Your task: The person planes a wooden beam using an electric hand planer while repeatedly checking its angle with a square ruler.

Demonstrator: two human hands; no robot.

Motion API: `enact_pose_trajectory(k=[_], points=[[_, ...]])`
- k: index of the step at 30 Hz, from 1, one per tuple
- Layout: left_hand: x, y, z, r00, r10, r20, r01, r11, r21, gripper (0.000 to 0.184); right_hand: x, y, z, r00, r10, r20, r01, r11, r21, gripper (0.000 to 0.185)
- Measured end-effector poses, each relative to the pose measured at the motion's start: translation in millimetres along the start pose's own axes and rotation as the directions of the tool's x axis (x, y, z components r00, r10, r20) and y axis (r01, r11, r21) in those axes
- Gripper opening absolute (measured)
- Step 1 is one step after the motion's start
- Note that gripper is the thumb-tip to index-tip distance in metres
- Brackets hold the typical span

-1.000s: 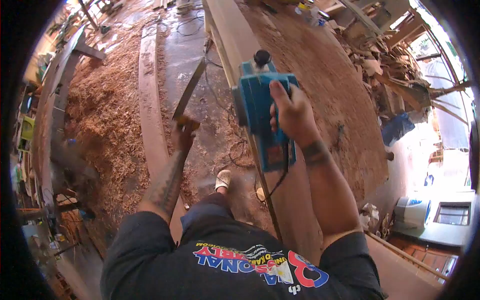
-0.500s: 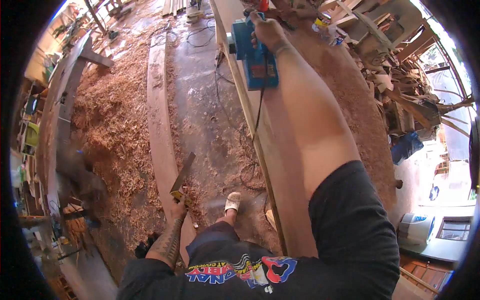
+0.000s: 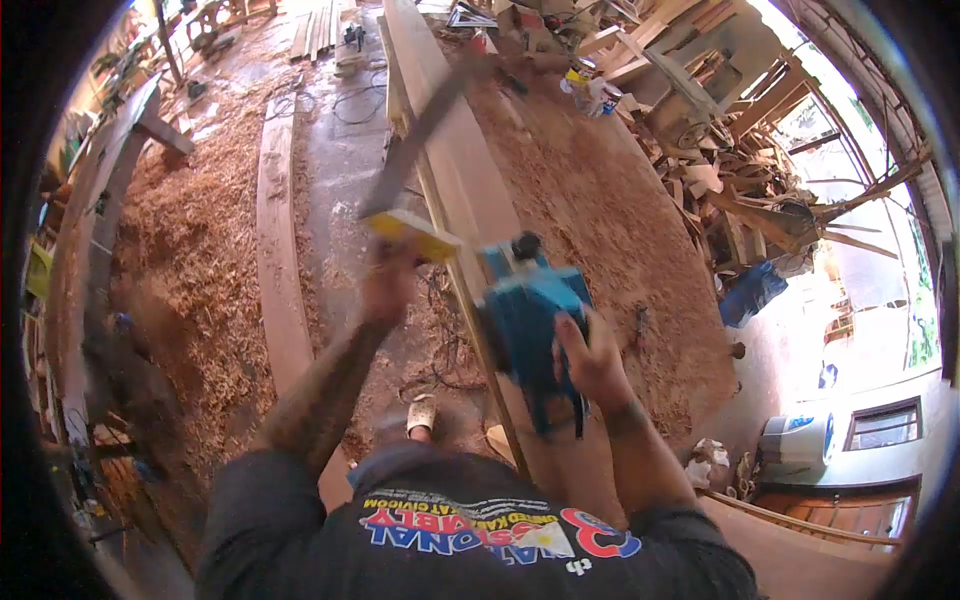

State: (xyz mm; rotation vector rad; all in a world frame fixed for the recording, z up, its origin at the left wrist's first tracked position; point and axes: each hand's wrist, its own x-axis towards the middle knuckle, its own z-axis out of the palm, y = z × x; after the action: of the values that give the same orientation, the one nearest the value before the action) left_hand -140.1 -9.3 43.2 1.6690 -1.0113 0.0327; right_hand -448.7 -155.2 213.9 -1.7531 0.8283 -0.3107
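Observation:
My left hand [image 3: 390,285] is closed on the yellow handle of a try square [image 3: 412,160], raised over the left edge of a long plank [image 3: 465,180]. Its metal blade slants up and away across the board, blurred by motion. At the near part of this plank is a teal electric planer [image 3: 530,300] with a black front knob. My right hand [image 3: 598,365] is on the planer's right rear side, with the thumb showing and the other fingers mostly hidden around the handle.
Another long board [image 3: 280,230] lies to the left amid wood shavings [image 3: 190,270]. A power cord [image 3: 440,320] trails on the floor beside the plank. Scrap wood [image 3: 740,200] is heaped at the right, near a blue bag [image 3: 752,292]. A wooden beam [image 3: 90,220] stands far left.
My left hand has lifted the try square from low by the left board up over the plank. My right hand and the planer have come back along the plank towards my body.

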Motion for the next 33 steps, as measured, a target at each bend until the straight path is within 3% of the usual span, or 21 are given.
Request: enact_pose_trajectory(k=[1, 2, 3, 4, 6, 7, 10, 13, 16, 19, 22, 25, 27, 28, 31, 32, 33], points=[[5.1, 27.1, 27.6, 0.938, 0.34, 0.063, -0.346, 0.927, 0.146, 0.044, -38.3, 15.0, -10.7, 0.999, 0.03, -0.026, -0.032, 0.998, -0.062, 0.038], [-5.2, 68.6, 58.1, 0.959, 0.253, 0.125, -0.231, 0.958, -0.169, 0.037, -74.0, 27.2, -18.5, 0.999, 0.029, -0.041, -0.032, 0.997, -0.066, 0.036], [-15.3, 110.4, 88.6, 0.969, 0.162, 0.187, -0.049, 0.866, -0.497, 0.032, -106.3, 36.8, -25.1, 0.998, 0.027, -0.058, -0.031, 0.997, -0.069, 0.034], [-25.3, 152.5, 118.8, 0.967, 0.07, 0.246, 0.132, 0.686, -0.716, 0.028, -137.1, 34.4, -31.4, 0.995, 0.091, -0.042, -0.094, 0.994, -0.063, 0.033], [-70.6, 212.6, 156.0, 0.928, 0.026, 0.372, 0.245, 0.71, -0.66, 0.026, -188.6, 44.2, -44.5, 0.986, 0.166, -0.027, -0.167, 0.985, -0.037, 0.033], [-88.6, 232.1, 165.0, 0.845, -0.093, 0.526, 0.49, 0.528, -0.694, 0.027, -212.3, 57.8, -48.8, 0.984, 0.178, -0.033, -0.178, 0.984, -0.009, 0.033], [-122.8, 271.3, 152.8, 0.732, -0.031, 0.681, 0.504, 0.698, -0.509, 0.029, -266.6, 69.5, -56.1, 0.973, 0.22, -0.076, -0.215, 0.974, 0.067, 0.037], [-133.3, 283.0, 154.0, 0.471, 0.266, 0.841, 0.499, 0.706, -0.503, 0.03, -316.3, 64.6, -66.4, 0.952, 0.3, -0.062, -0.29, 0.948, 0.131, 0.041], [-146.3, 284.6, 173.8, 0.334, 0.439, 0.834, 0.655, 0.529, -0.54, 0.028, -344.3, 81.7, -80.8, 0.966, 0.242, -0.092, -0.234, 0.968, 0.086, 0.046], [-152.8, 289.7, 166.6, 0.296, 0.323, 0.899, 0.616, 0.655, -0.438, 0.036, -358.5, 91.8, -83.7, 0.977, 0.197, -0.075, -0.193, 0.979, 0.062, 0.053], [-121.7, 253.4, 136.0, 0.633, 0.195, 0.749, 0.402, 0.744, -0.534, 0.034, -358.4, 88.3, -85.1, 0.967, 0.251, -0.052, -0.246, 0.964, 0.097, 0.052], [-62.1, 162.8, 89.4, 0.846, 0.139, 0.514, 0.135, 0.878, -0.459, 0.029, -359.7, 89.6, -80.9, 0.962, 0.269, -0.044, -0.261, 0.956, 0.136, 0.052], [-32.1, 106.7, 68.7, 0.902, 0.08, 0.425, 0.09, 0.926, -0.366, 0.025, -360.1, 89.7, -76.7, 0.968, 0.243, -0.054, -0.232, 0.959, 0.162, 0.055], [-26.0, 84.5, 65.0, 0.911, 0.01, 0.412, 0.149, 0.925, -0.351, 0.028, -360.0, 88.4, -74.7, 0.972, 0.226, -0.061, -0.212, 0.961, 0.178, 0.058], [-16.4, 61.0, 60.0, 0.913, -0.11, 0.392, 0.045, 0.984, 0.172, 0.034, -361.4, 89.2, -74.9, 0.976, 0.208, -0.056, -0.195, 0.964, 0.182, 0.062], [-15.0, 23.3, 74.5, 0.899, -0.151, 0.41, 0.122, 0.988, 0.097, 0.038, -361.9, 89.5, -75.5, 0.976, 0.21, -0.053, -0.197, 0.964, 0.177, 0.062], [-15.7, 18.6, 80.0, 0.92, -0.111, 0.376, 0.049, 0.984, 0.171, 0.037, -362.3, 88.6, -75.3, 0.973, 0.226, -0.044, -0.215, 0.959, 0.188, 0.061]])
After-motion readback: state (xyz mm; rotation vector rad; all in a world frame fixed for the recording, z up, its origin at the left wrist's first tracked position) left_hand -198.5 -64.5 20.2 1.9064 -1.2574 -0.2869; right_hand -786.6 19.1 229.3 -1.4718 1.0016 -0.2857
